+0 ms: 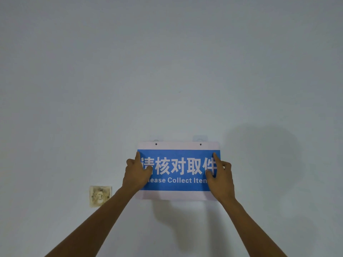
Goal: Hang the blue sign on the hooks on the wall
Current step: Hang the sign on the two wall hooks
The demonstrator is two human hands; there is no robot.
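Note:
The blue sign [178,170] with white lettering and pale borders is held flat against the white wall, level. Two small holes sit in its pale top strip. Just above the top edge peek two clear adhesive hooks, the left hook [155,140] and the right hook [199,138]; each hole lies a little below its hook. My left hand [136,173] grips the sign's left edge, thumb on the front and index finger pointing up. My right hand [220,176] grips the right edge in the same way.
A stained, yellowed wall plate [100,196] is fixed to the wall, low and to the left of the sign. Shadows of the sign and my arms fall on the wall below and to the right.

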